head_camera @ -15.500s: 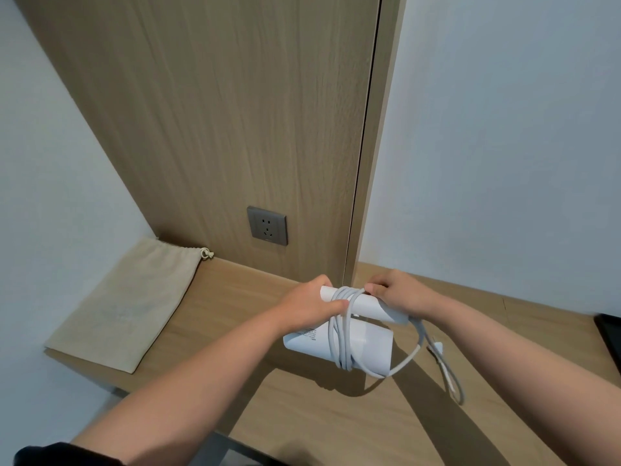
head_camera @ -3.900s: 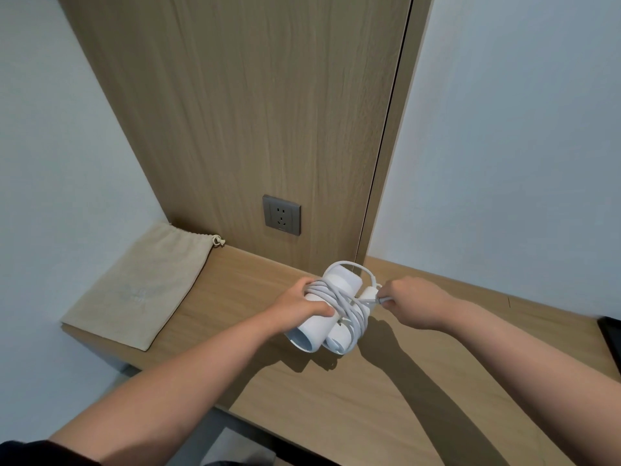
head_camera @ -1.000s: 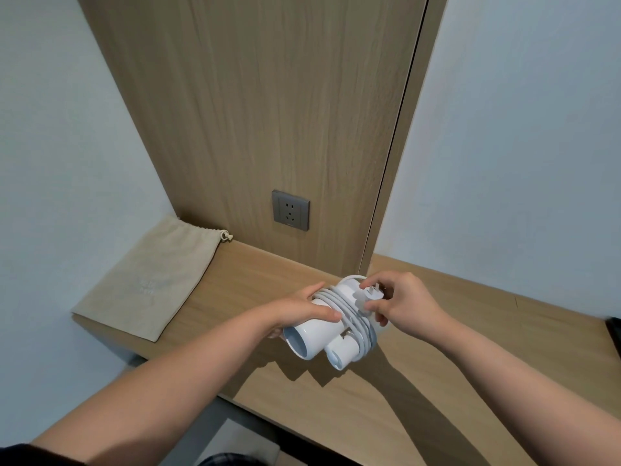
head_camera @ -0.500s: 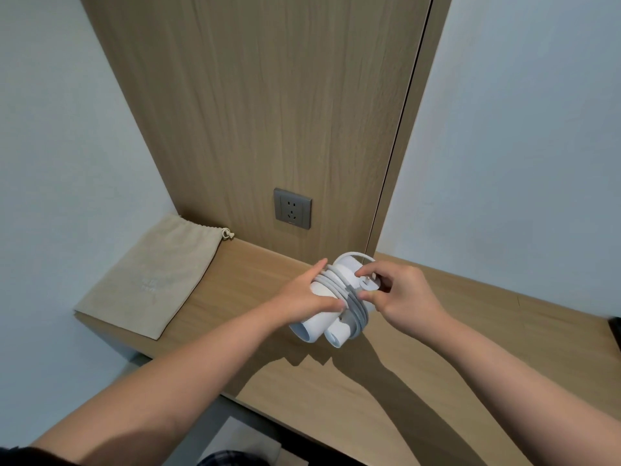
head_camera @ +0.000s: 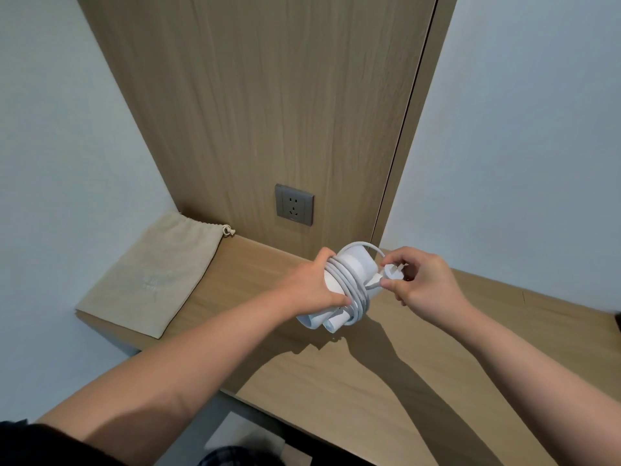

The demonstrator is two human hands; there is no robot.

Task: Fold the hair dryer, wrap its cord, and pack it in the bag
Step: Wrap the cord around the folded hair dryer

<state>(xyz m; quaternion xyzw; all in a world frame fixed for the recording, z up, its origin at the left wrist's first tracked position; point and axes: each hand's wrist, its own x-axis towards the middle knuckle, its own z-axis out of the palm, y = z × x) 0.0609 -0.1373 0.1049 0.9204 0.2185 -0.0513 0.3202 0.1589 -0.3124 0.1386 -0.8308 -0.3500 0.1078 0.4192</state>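
Note:
A folded white hair dryer [head_camera: 357,266] hangs above the wooden counter [head_camera: 386,371], its white cord [head_camera: 349,287] coiled several times around body and handle. My left hand [head_camera: 311,284] grips the dryer from the left, thumb over the coils. On the right, my right hand [head_camera: 421,280] pinches the white plug [head_camera: 392,271] at the cord's end, close against the dryer. One loose loop arcs over the top. A flat beige drawstring bag [head_camera: 151,277] lies at the counter's left end, apart from both hands.
A grey wall socket [head_camera: 294,209] sits in the wood panel just above the counter, behind the dryer. Pale walls close in the left and right sides. A dark object [head_camera: 617,319] shows at the right edge. The counter's front edge drops off below my arms.
My right hand has pulled the plug out slightly to the right of the coils, with its prongs showing. The dryer stays in my left hand, and the view has shifted a little.

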